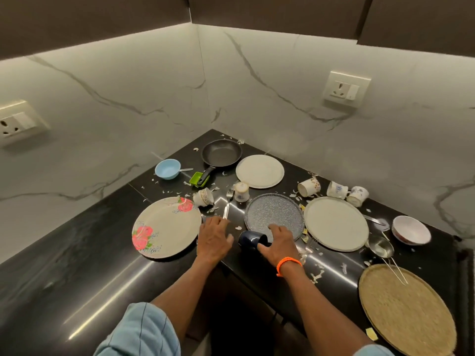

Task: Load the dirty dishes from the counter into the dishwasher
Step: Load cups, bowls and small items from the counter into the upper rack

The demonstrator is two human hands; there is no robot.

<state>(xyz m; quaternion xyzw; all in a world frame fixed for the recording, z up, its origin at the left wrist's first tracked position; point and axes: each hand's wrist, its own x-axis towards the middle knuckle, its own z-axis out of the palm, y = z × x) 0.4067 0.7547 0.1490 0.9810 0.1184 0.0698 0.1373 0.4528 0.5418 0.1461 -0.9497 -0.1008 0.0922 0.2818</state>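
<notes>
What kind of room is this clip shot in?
Most likely a home kitchen corner: a black counter strewn with dirty plates and cups, a frying pan, and a marble-look backsplash with a wall socket.

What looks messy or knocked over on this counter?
White scraps litter the black counter. Several cups lie tipped: a dark mug by the right hand, and patterned cups near the wall.

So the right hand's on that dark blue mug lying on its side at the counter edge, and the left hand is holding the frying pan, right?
Not quite. The head view shows the right hand on the dark blue mug lying on its side, but the left hand is at the fork handle's near end, beside the floral plate. The frying pan sits untouched in the far corner.
</notes>
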